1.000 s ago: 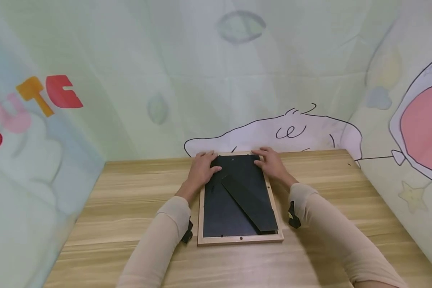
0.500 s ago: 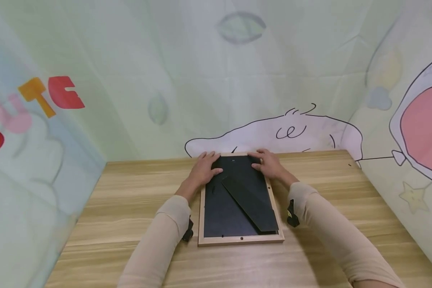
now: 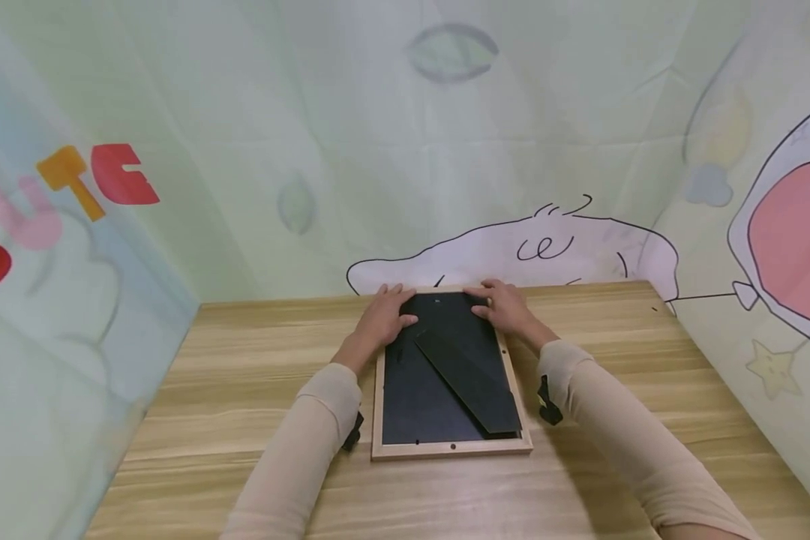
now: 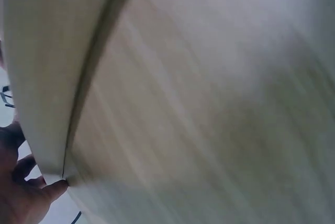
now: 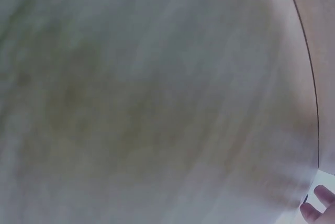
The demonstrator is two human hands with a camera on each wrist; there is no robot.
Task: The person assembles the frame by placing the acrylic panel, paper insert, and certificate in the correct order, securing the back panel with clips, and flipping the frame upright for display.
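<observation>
A picture frame (image 3: 439, 451) with a light wood border lies face down on the wooden table. Its black backing board (image 3: 415, 405) faces up, and a black easel stand (image 3: 470, 386) slants across it, its wide end at the near right corner. My left hand (image 3: 380, 321) holds the far left corner, thumb on the backing and fingers over the far edge. At the far right corner my right hand (image 3: 506, 309) grips likewise, thumb inward. In the left wrist view, fingertips of the left hand (image 4: 29, 198) meet the frame's side (image 4: 49, 77).
The wood-grain table (image 3: 263, 405) runs back to a printed cloth wall (image 3: 351, 150) close behind the frame. More printed cloth stands on both sides. A black wrist device (image 3: 549, 401) shows below the right cuff, another (image 3: 353, 433) below the left.
Both hands have shifted slightly inward along the far edge of the picture frame since a second ago, then stayed nearly still. The frame has barely moved.
</observation>
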